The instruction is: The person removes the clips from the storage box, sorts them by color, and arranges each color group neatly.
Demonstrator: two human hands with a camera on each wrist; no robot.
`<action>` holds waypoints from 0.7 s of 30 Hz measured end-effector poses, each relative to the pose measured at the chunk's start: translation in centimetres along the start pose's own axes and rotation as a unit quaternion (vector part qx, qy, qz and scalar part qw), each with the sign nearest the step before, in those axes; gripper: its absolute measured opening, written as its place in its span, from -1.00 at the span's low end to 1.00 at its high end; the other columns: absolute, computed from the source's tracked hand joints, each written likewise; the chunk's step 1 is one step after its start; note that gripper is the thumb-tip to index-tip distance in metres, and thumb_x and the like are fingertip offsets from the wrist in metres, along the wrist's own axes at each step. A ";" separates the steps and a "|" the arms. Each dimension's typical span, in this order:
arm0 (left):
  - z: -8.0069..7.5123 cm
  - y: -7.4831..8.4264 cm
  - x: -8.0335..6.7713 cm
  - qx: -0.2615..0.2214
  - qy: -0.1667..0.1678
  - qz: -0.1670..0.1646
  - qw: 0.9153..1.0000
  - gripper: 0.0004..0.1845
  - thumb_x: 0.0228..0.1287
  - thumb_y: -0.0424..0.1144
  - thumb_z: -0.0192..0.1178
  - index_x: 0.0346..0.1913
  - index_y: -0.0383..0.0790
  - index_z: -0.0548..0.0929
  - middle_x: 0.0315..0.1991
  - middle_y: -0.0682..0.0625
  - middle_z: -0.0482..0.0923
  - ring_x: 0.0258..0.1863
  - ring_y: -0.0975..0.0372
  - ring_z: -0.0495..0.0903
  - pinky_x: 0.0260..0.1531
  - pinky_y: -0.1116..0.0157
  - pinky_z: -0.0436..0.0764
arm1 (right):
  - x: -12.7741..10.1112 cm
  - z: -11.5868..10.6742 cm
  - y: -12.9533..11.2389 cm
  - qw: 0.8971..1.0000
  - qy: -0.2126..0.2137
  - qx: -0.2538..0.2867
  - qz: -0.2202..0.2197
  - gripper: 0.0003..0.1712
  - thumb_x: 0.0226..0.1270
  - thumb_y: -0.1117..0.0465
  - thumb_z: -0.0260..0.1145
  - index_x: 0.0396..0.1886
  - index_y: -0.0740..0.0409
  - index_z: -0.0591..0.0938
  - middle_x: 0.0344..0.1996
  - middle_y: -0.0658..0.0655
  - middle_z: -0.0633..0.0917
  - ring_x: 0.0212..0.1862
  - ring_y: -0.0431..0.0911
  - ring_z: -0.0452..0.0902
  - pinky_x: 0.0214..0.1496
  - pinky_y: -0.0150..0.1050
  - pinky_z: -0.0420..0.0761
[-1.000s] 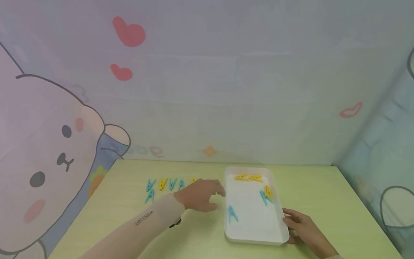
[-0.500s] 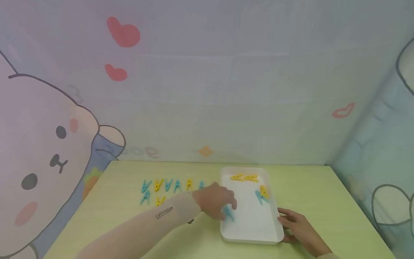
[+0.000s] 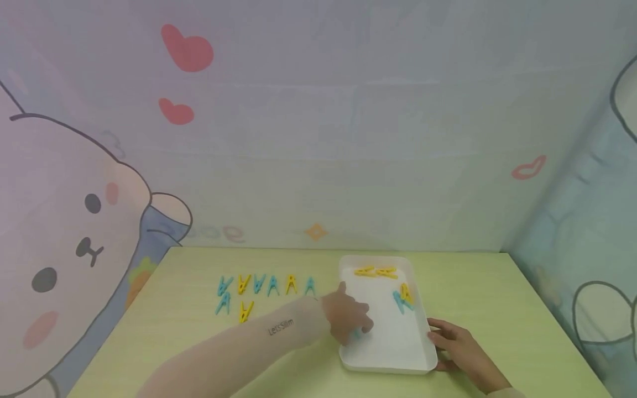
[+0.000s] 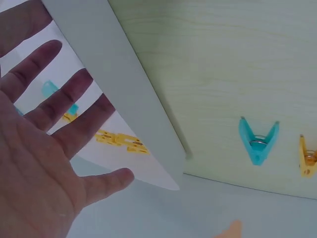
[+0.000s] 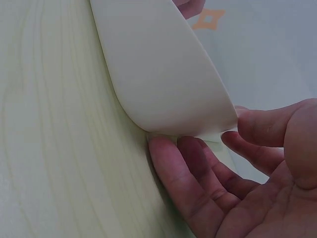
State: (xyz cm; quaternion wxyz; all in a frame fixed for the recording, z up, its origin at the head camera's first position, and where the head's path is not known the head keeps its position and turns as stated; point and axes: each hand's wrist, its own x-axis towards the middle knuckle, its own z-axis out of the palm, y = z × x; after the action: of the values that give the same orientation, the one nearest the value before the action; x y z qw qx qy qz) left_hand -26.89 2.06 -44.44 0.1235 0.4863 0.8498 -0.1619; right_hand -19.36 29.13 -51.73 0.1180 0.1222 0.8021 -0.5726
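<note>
My left hand (image 3: 345, 316) is over the left side of a white tray (image 3: 390, 362). In the left wrist view its fingers are spread and fairly straight. A blue clothespin (image 3: 355, 334) lies in the tray, partly hidden beneath that hand. Farther inside are yellow clothespins (image 3: 386, 272) near the back and another blue clothespin (image 3: 401, 302) overlapping a yellow one by the right wall. My right hand (image 3: 460, 351) holds the tray at its near right side. Its curled fingertips (image 5: 166, 148) meet the lower edge, with another digit up at the rim.
Left of the tray, several blue and yellow clothespins (image 3: 291, 283) lie in a loose row on the pale wooden table (image 3: 473, 287). Below the row are a blue clothespin (image 3: 223, 303) and a yellow clothespin (image 3: 246, 312). A printed cloth backdrop (image 3: 318, 166) rises behind the table.
My left hand has moved right, from beside the tray to over its left side, covering most of the blue clothespin there. The right hand stays at the tray. The head view has shifted slightly.
</note>
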 end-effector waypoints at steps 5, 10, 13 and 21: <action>0.1 0.8 0.7 0.020 -0.024 -0.008 0.999 -0.58 0.08 -0.17 0.46 -0.05 0.31 0.56 -0.22 0.25 0.40 -0.36 0.30 0.48 0.25 -0.31 0.19 | -0.1 -0.1 -0.1 1.000 0.000 0.000 0.001 -0.42 0.50 0.16 0.19 0.40 0.33 0.37 0.04 0.26 0.60 -0.13 -0.01 0.57 -0.24 -0.05 0.69; 0.4 1.2 0.9 0.027 -0.019 -0.011 0.999 -0.61 0.15 -0.30 0.38 -0.11 0.31 0.55 -0.26 0.24 0.41 -0.43 0.30 0.45 0.23 -0.29 0.23 | -0.1 -0.1 -0.2 1.000 -0.003 -0.002 -0.005 -0.43 0.51 0.18 0.18 0.40 0.35 0.35 0.06 0.28 0.59 -0.11 0.00 0.56 -0.24 -0.04 0.69; 0.4 1.3 0.9 0.028 -0.015 -0.013 0.999 -0.62 0.19 -0.33 0.34 -0.13 0.31 0.55 -0.27 0.24 0.41 -0.46 0.30 0.45 0.23 -0.28 0.25 | -0.1 -0.1 -0.1 1.000 -0.002 -0.003 -0.008 -0.43 0.51 0.20 0.17 0.40 0.35 0.35 0.06 0.28 0.59 -0.10 0.00 0.56 -0.25 -0.05 0.69; 0.8 1.4 0.9 0.025 -0.013 -0.023 0.999 -0.60 0.25 -0.28 0.30 -0.02 0.38 0.56 -0.18 0.23 0.50 -0.31 0.26 0.54 0.21 -0.25 0.30 | 0.0 -0.1 0.1 1.000 0.002 -0.007 0.002 -0.41 0.50 0.16 0.19 0.40 0.34 0.35 0.04 0.27 0.60 -0.13 -0.01 0.57 -0.25 -0.06 0.69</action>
State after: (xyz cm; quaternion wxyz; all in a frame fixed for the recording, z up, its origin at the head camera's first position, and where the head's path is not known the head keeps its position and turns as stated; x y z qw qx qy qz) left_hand -26.13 3.10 -45.75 0.1187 0.4672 0.8548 -0.1923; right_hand -19.38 29.23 -51.80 0.1180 0.1238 0.8063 -0.5662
